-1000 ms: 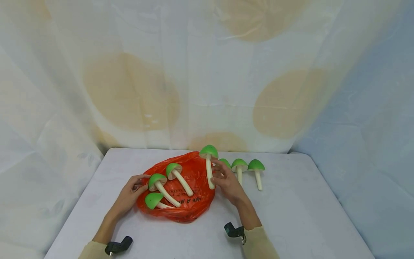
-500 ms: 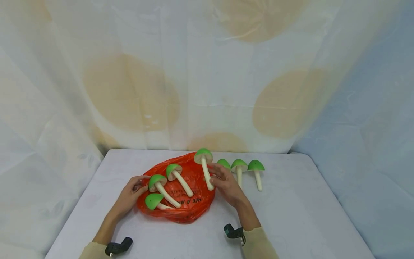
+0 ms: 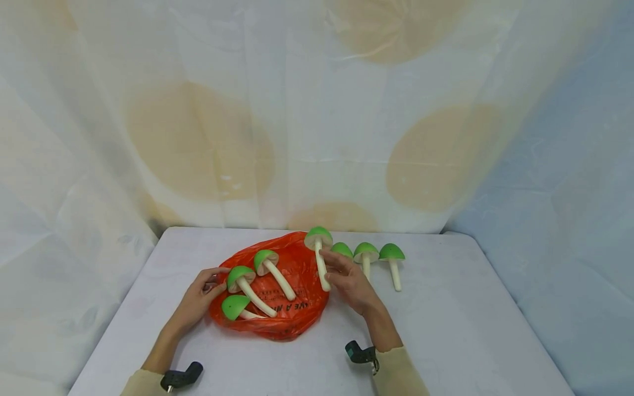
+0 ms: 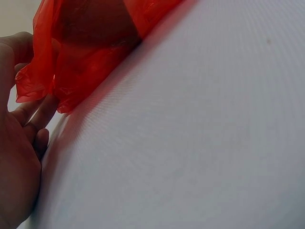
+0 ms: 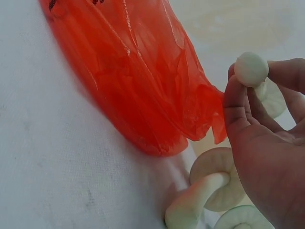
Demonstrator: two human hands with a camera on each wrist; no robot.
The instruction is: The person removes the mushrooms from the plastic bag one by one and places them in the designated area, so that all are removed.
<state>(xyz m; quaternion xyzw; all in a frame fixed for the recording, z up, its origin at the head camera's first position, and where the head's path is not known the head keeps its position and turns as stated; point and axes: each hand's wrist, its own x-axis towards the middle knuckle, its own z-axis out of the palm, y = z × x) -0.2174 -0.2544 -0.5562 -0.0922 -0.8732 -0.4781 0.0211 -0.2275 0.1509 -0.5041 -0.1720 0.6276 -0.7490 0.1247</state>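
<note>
the right hand (image 3: 350, 285) pinches a green-capped mushroom (image 3: 321, 268) by its stem, cap end away from the person, over the right edge of the red bag (image 3: 304, 269); the bag lies between both hands, the left hand (image 3: 199, 294) gripping its left rim.

**Layout on the table (image 3: 470, 330)**

A bag (image 3: 297, 314) lies in the table's left half, with three mushrooms (image 3: 241, 278) in it. The left hand (image 3: 202, 290) holds its left rim; the right hand (image 3: 353, 287) holds a fourth mushroom (image 3: 318, 241) at its right rim. Three more mushrooms (image 3: 366, 254) lie in a row farther right, the first partly behind that hand. A curtain (image 3: 322, 121) hangs behind.
</note>
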